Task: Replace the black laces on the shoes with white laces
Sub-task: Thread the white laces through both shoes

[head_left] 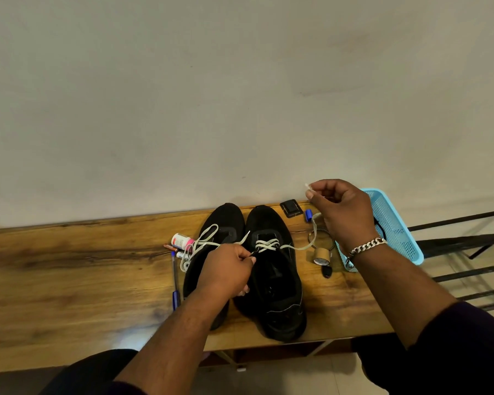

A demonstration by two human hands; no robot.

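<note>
Our right hand (341,208) pinched the white lace (297,247) end, raised beyond the right shoe (274,280); left hand (226,269) pinched its eyelet edge. Best pull slack thru evenly w/o twisting.

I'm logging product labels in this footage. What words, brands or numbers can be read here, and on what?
"He...": partial dark letters on the white tube beside the left shoe; the rest is hidden.
Small white bottle with a pink cap: red and dark label print, too blurred to read.
Battery: markings too small to read.
Shoes, pen, blue basket: no legible text.
</note>
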